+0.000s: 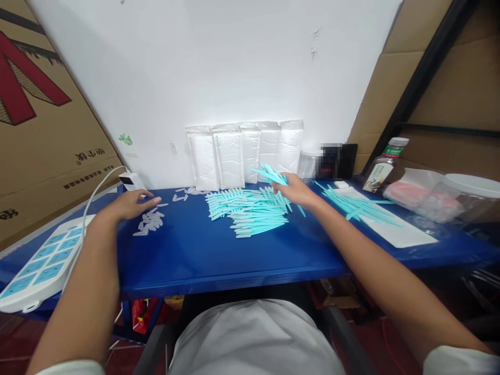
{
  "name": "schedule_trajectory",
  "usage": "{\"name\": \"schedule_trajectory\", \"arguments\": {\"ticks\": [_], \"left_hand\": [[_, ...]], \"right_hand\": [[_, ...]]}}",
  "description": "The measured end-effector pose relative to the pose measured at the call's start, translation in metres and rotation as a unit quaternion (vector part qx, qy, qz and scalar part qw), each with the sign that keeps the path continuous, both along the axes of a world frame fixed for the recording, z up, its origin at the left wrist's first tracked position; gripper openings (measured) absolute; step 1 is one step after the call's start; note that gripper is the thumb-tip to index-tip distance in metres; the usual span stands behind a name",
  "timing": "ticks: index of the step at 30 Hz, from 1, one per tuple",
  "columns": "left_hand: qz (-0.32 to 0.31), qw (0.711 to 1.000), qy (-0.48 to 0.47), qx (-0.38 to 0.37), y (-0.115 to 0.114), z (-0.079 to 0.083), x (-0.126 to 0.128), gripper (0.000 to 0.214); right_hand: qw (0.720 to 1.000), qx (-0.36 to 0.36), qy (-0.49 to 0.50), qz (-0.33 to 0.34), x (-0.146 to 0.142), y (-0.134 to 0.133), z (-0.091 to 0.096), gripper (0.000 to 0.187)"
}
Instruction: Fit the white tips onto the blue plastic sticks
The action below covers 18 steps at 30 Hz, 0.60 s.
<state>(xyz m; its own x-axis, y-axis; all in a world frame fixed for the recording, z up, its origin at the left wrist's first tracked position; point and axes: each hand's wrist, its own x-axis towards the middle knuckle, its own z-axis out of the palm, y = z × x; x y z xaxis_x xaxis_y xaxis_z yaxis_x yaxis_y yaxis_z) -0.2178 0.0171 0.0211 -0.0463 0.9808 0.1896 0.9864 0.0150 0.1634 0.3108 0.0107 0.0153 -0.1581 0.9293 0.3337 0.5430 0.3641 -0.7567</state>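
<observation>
Nearest, below and between both sets of fingers, a pale grey shirt (253,344); just past it, the front of a blue worktop (195,260). To the near left of the left fingers (154,201), a white power strip (47,260) with light-blue panels, a white cable (87,208) running along it. Left fingers released, loosely curved and parted, just beside a scatter of small translucent pieces (150,221); in contact with them or not, cannot tell. Nearer than the right fingers (288,187) and a little to their left, a broad heap of turquoise sticks (258,219), mostly side by side in rows. Right fingers clenched around a bunch of turquoise sticks (269,174), above the heap's far right part, ends pointing left. Rightward, well apart from those fingers, more turquoise sticks (361,205), crossing one another, partly over a white sheet (414,238); farther right, a bottle (378,174) and a clear jar (445,200) with a white lid. Just beyond the left fingers, a small white device (133,181). Behind the heap, beyond the right fingers, padded white packets (230,161) standing against a white wall (234,62).
</observation>
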Motion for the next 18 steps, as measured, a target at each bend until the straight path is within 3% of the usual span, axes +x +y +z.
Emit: {"name": "schedule_trajectory", "arguments": {"ticks": [1,3,7,10,18], "left_hand": [[0.028,0.999,0.026,0.012,-0.007,-0.009,0.0,0.105],[0.014,0.998,0.055,0.014,-0.022,-0.031,0.002,0.108],[0.016,0.997,0.043,-0.061,-0.038,-0.064,0.008,0.105],[-0.003,0.997,0.037,-0.068,-0.027,-0.068,0.019,0.104],[-0.101,0.993,0.022,-0.054,0.037,-0.06,0.06,0.107]], "right_hand": [[1.0,0.002,0.002,-0.003,0.0,0.002,-0.001,0.017],[1.0,0.009,0.008,-0.008,0.0,0.004,-0.004,0.015],[1.0,0.014,0.018,-0.007,-0.001,0.005,-0.005,0.016],[1.0,0.014,0.022,-0.005,-0.002,0.004,-0.005,0.016],[1.0,0.02,0.014,-0.017,-0.002,0.006,-0.005,0.014]]}}
